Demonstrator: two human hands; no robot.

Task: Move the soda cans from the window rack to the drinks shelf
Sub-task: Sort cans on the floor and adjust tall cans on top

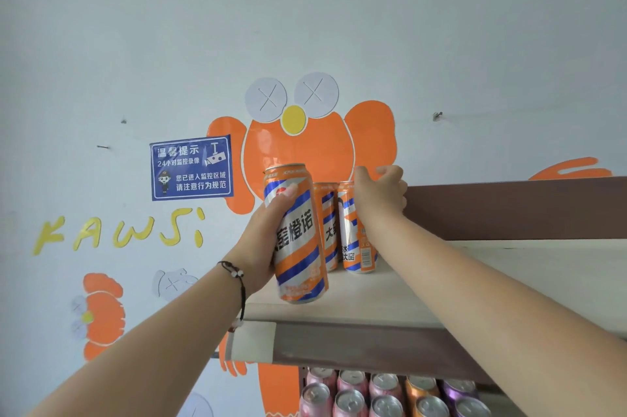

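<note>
Placement under way on the drinks shelf (475,267). Two orange, blue and white striped cans already stand upright at the shelf's left end: the middle can (327,226) and the right-hand can (356,230), which the right hand (380,196) grips near its top, fingers curled over the rim. The left hand (268,240) holds a third can (298,236), tilted slightly, its base at the shelf's front edge and not yet set down. How many cans remain on the window rack cannot be told; the rack is out of view. The held can reads "橙诺"; the blue wall sign (191,167) reads "温馨提示 24小时监控录像"; yellow wall lettering (118,233) reads "KAWS". A lower tier holds pink, orange and purple cans (383,393).
</note>
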